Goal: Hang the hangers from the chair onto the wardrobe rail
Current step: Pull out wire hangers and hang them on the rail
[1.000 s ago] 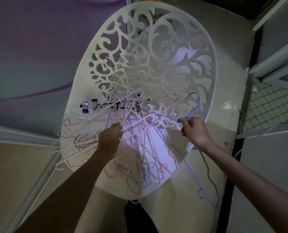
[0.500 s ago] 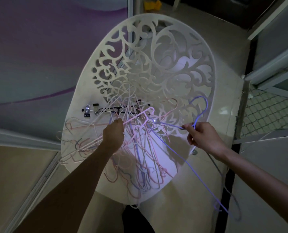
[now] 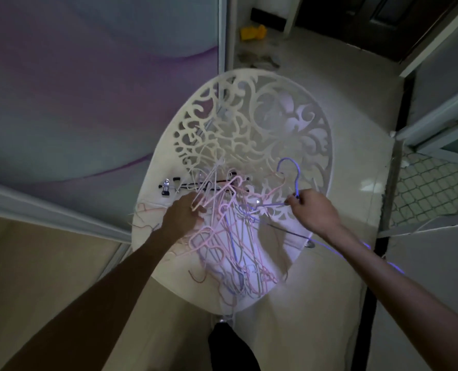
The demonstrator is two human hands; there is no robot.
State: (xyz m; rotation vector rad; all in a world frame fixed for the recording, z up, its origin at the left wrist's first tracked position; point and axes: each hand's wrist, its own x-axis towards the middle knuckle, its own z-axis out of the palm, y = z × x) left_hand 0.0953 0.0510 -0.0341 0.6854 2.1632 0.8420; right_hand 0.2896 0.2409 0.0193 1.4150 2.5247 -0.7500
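A white chair (image 3: 327,145) with a cut-out scroll back stands below me. A tangled pile of several thin pink, white and purple hangers (image 3: 230,245) lies on its seat. My left hand (image 3: 182,215) is in the pile and grips a pink hanger (image 3: 219,194) at its upper part. My right hand (image 3: 313,210) holds a purple hanger (image 3: 292,170) by the neck below its hook, at the chair's right side; its purple frame trails down past my right forearm. The wardrobe rail is not in view.
A black clip hanger (image 3: 169,187) with metal clips lies at the seat's left edge. A sliding wardrobe door with a purple-grey pattern (image 3: 88,89) fills the left. A yellow object (image 3: 252,32) lies on the floor beyond. A door frame (image 3: 391,188) stands right.
The view has pulled back and tilted, so the chair looks smaller. My left hand has lifted a pink hanger out of the pile. My right hand keeps hold of the purple hanger.
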